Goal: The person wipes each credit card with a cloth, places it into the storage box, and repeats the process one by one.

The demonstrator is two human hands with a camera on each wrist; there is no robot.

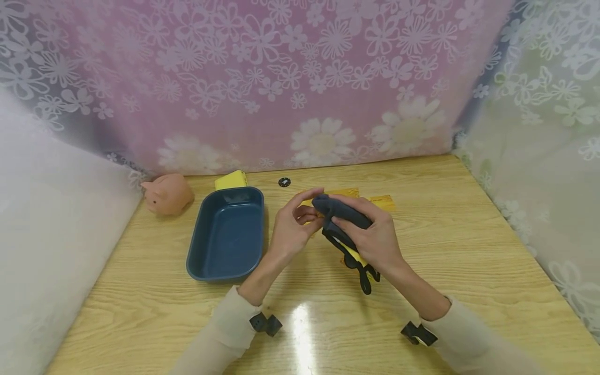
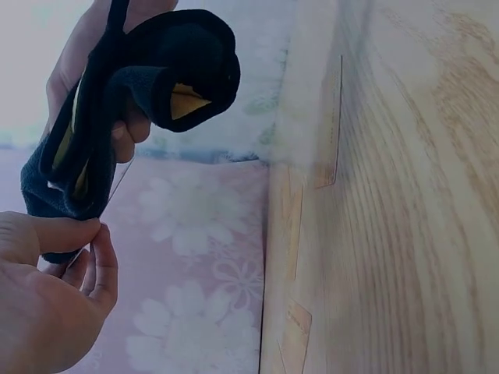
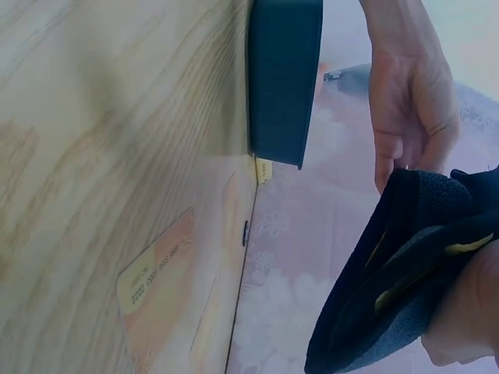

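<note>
A dark blue fabric pouch [image 1: 349, 211] with yellow lining and black trim is held above the table, tilted. My right hand [image 1: 382, 242] grips its body, fingers over the top and thumb on the near side. At the pouch's far-left end is my left hand [image 1: 290, 229]; in the left wrist view its thumb and fingertips [image 2: 103, 269] pinch at the pouch's edge. A thin straight edge shows beside the cloth there, too little to identify. Black loops hang from the near end. Orange-yellow cards [image 1: 383, 202] lie on the table behind and below; the hands partly hide them.
A dark blue plastic basin [image 1: 192, 260] stands left of the hands. Behind it is a yellow block-like item [image 1: 232, 179], and a pink piggy bank [image 1: 167, 195] sits at the far left. A black round chip [image 1: 284, 182] lies near the back edge. Floral curtains [image 1: 300, 104] enclose the table.
</note>
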